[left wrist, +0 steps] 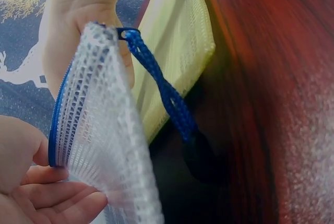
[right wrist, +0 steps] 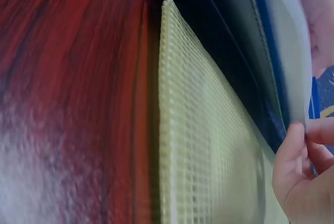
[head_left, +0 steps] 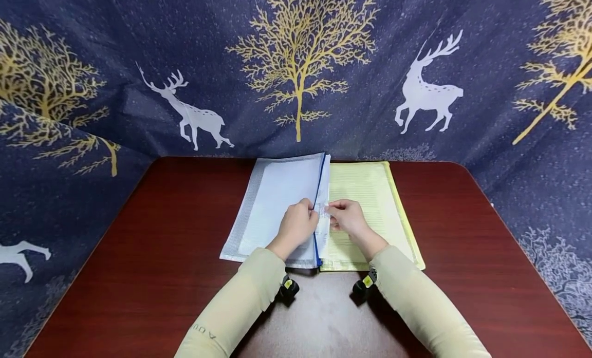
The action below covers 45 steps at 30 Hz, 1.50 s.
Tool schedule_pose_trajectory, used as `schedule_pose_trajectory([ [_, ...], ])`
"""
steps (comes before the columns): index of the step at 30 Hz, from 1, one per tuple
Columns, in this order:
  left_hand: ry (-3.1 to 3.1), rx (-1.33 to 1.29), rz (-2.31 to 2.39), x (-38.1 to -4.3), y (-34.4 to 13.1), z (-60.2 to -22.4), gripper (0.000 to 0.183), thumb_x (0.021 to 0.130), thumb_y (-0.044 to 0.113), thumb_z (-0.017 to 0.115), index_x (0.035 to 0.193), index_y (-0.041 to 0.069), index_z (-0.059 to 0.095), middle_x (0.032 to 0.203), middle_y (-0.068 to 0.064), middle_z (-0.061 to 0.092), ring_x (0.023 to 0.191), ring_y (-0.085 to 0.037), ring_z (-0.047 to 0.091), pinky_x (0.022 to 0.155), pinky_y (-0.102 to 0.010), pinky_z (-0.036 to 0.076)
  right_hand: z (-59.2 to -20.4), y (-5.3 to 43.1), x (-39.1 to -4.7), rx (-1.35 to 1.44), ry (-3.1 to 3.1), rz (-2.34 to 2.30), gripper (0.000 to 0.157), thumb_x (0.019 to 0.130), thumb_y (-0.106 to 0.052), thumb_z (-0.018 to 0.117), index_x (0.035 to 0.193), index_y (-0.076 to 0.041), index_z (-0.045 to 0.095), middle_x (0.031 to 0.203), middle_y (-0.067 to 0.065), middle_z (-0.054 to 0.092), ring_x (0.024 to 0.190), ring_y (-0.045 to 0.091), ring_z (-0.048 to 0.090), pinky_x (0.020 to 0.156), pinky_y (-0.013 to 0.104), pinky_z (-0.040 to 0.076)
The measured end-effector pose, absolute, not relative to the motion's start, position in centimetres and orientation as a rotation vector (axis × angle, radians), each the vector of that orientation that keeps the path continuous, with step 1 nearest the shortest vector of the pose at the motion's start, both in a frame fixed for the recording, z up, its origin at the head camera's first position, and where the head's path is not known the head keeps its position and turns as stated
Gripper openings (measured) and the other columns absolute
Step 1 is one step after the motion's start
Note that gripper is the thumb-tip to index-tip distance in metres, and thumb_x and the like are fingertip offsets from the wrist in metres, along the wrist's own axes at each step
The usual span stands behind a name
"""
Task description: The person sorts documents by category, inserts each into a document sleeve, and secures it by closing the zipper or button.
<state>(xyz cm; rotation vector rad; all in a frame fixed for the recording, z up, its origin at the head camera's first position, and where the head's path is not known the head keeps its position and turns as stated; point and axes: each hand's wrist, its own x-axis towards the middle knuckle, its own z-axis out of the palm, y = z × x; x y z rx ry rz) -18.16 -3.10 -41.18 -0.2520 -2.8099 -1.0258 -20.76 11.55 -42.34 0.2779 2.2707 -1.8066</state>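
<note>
A white mesh zip pouch (head_left: 273, 209) with a blue zip lies on the table, its right side open. A stack of white paper (head_left: 324, 240) sticks out through the zip opening. My left hand (head_left: 296, 223) grips the pouch's zip edge, thumb above and fingers under the mesh (left wrist: 88, 161). Between thumb and fingers, my right hand (head_left: 349, 218) pinches the outer edge of the paper (right wrist: 295, 51). Beneath the paper's side lies a yellow mesh pouch (head_left: 365, 209). A blue cord pull (left wrist: 159, 80) hangs from the zip slider at the near corner.
The dark red wooden table (head_left: 152, 234) extends to both sides and in front of the pouches. Behind it hangs a dark blue cloth (head_left: 296, 65) with trees and deer. Small black wrist cameras (head_left: 289, 286) sit below the cream sleeves.
</note>
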Motion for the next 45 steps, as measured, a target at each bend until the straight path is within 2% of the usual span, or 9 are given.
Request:
schedule_pose_trajectory([
  [10, -2.807, -0.237, -1.108, -18.0, -3.0, -41.1, 0.017, 0.087, 0.012, 0.052, 0.097, 0.000, 0.061, 0.072, -0.010, 0.064, 0.054, -0.014, 0.051, 0.049, -0.025, 0.042, -42.5, 10.5, -20.9, 0.270, 2.313, -1.791, 0.022, 0.087, -0.011, 0.063, 0.104, 0.003, 0.066, 0.077, -0.001, 0.054, 0.061, 0.007, 0.048, 0.048, 0.020, 0.047],
  [19, -2.776, -0.269, -1.135, -18.0, -2.7, -41.0, 0.018, 0.088, 0.013, 0.052, 0.096, 0.000, 0.062, 0.068, -0.006, 0.060, 0.054, -0.013, 0.049, 0.048, -0.024, 0.039, -42.5, 9.8, -21.1, 0.254, 2.367, -1.766, 0.023, 0.087, -0.012, 0.063, 0.106, 0.002, 0.067, 0.107, 0.014, 0.064, 0.065, 0.006, 0.053, 0.050, 0.021, 0.048],
  [25, -2.776, -0.235, -1.153, -18.4, -2.8, -41.2, 0.018, 0.088, 0.014, 0.053, 0.096, 0.001, 0.062, 0.070, -0.006, 0.062, 0.054, -0.013, 0.050, 0.049, -0.023, 0.040, -42.6, 10.2, -20.9, 0.200, 2.363, -1.769, 0.030, 0.088, -0.013, 0.063, 0.115, -0.001, 0.064, 0.106, 0.015, 0.063, 0.060, 0.007, 0.052, 0.049, 0.023, 0.048],
  [28, -2.767, -0.208, -1.189, -18.7, -3.1, -41.3, 0.018, 0.087, 0.013, 0.053, 0.097, 0.000, 0.062, 0.074, -0.008, 0.065, 0.056, -0.013, 0.052, 0.051, -0.023, 0.043, -42.6, 10.5, -20.4, 0.154, 2.285, -1.814, 0.045, 0.090, -0.016, 0.062, 0.131, -0.001, 0.051, 0.110, 0.019, 0.059, 0.060, 0.009, 0.054, 0.055, 0.029, 0.055],
  [32, -2.764, -0.194, -1.247, -19.1, -3.4, -41.2, 0.020, 0.087, 0.011, 0.052, 0.098, -0.002, 0.062, 0.080, -0.010, 0.066, 0.061, -0.014, 0.054, 0.056, -0.023, 0.046, -42.6, 11.0, -18.9, 0.071, 2.047, -1.830, 0.072, 0.095, -0.031, 0.055, 0.150, -0.005, 0.017, 0.119, 0.027, 0.055, 0.068, 0.014, 0.061, 0.069, 0.038, 0.058],
  [36, -2.763, -0.193, -1.288, -19.6, -3.5, -41.3, 0.020, 0.087, 0.011, 0.053, 0.099, -0.002, 0.063, 0.083, -0.011, 0.066, 0.067, -0.017, 0.057, 0.063, -0.027, 0.049, -42.4, 11.5, -17.0, -0.041, 1.759, -1.732, 0.077, 0.097, -0.049, 0.042, 0.151, -0.012, 0.003, 0.088, 0.016, 0.068, 0.069, 0.018, 0.067, 0.069, 0.038, 0.057],
  [39, -2.784, -0.206, -1.340, -19.9, -3.7, -41.5, 0.021, 0.088, 0.011, 0.053, 0.101, -0.002, 0.063, 0.089, -0.013, 0.067, 0.075, -0.021, 0.060, 0.071, -0.032, 0.052, -42.3, 12.0, -16.1, -0.125, 1.684, -1.615, 0.065, 0.097, -0.051, 0.040, 0.142, -0.007, 0.023, 0.063, 0.003, 0.060, 0.057, 0.015, 0.061, 0.060, 0.032, 0.054],
  [42, -2.854, -0.270, -1.351, -20.1, -3.9, -41.7, 0.027, 0.090, 0.014, 0.054, 0.110, -0.002, 0.062, 0.103, -0.016, 0.068, 0.093, -0.026, 0.064, 0.085, -0.037, 0.052, -42.4, 12.9, -15.6, -0.253, 1.800, -1.445, 0.044, 0.097, -0.041, 0.048, 0.109, 0.002, 0.049, 0.051, -0.002, 0.047, 0.044, 0.009, 0.046, 0.050, 0.027, 0.049],
  [45, -2.985, -0.417, -1.262, -20.0, -4.2, -41.9, 0.036, 0.090, 0.016, 0.054, 0.121, -0.001, 0.058, 0.119, -0.017, 0.064, 0.113, -0.030, 0.059, 0.099, -0.040, 0.046, -42.3, 13.8, -15.2, -0.435, 1.966, -1.240, 0.036, 0.094, -0.027, 0.057, 0.079, 0.006, 0.058, 0.047, -0.007, 0.036, 0.040, 0.006, 0.036, 0.044, 0.024, 0.045],
])
